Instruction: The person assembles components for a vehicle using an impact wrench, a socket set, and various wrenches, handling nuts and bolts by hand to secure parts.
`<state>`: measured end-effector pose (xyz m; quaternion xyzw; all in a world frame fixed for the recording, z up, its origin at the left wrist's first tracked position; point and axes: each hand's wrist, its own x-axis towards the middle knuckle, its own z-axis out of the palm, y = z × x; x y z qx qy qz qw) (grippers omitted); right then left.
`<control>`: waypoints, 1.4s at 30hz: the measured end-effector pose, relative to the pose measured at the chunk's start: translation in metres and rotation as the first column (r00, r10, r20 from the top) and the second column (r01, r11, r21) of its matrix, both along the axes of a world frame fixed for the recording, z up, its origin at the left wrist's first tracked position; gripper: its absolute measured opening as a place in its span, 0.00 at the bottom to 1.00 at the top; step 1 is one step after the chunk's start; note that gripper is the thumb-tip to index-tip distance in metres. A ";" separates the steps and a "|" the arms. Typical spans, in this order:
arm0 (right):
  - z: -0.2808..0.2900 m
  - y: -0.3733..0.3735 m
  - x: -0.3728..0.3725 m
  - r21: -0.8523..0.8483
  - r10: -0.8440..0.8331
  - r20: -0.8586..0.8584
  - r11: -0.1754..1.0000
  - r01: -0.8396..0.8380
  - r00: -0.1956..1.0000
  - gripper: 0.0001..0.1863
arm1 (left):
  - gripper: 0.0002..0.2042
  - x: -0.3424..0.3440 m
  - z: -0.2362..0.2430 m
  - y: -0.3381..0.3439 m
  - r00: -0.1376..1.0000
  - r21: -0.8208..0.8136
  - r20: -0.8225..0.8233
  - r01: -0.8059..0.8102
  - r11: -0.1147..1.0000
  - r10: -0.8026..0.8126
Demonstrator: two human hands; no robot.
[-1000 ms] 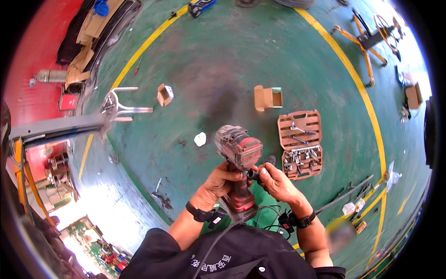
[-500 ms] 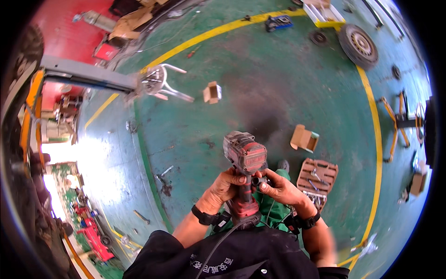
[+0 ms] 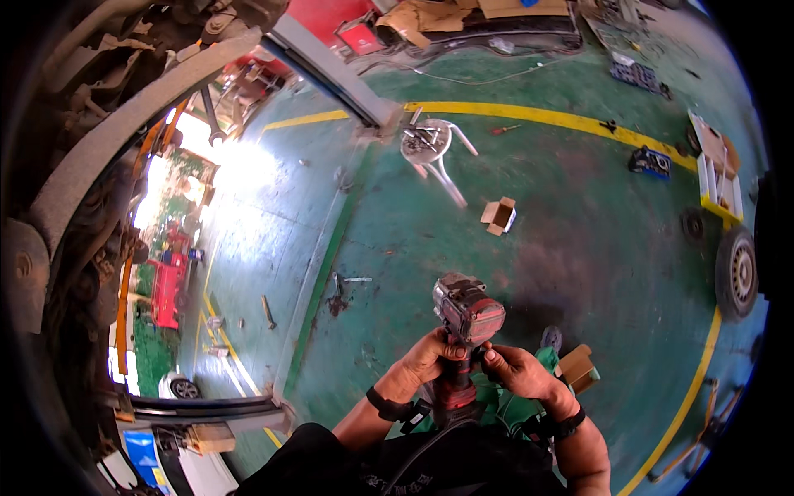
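Note:
My left hand is closed round the upright handle of a red and black cordless impact wrench, below its head. My right hand is closed beside the handle, thumb on a small dark socket, which is largely hidden by fingers and shadow. The wrench's lower body sits over my green trousers. A shoe and an open cardboard box show beyond my right hand.
A vehicle's underside fills the upper left, with a lift post. A white stool holding tools, a small box, loose tools, a wheel and yellow stands are on the floor.
The view has swung left, bringing the vehicle's underside in and moving the brown socket case out of sight. Both hands still hold their items; the wrench sits lower and further right in view.

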<state>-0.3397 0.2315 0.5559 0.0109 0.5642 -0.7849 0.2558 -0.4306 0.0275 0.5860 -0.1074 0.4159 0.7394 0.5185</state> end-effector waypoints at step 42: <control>0.042 -0.021 -0.121 -0.020 0.311 0.477 0.939 -0.344 0.822 0.19 | 0.25 -0.055 -0.004 -0.042 0.969 0.005 0.113 -0.221 0.975 0.219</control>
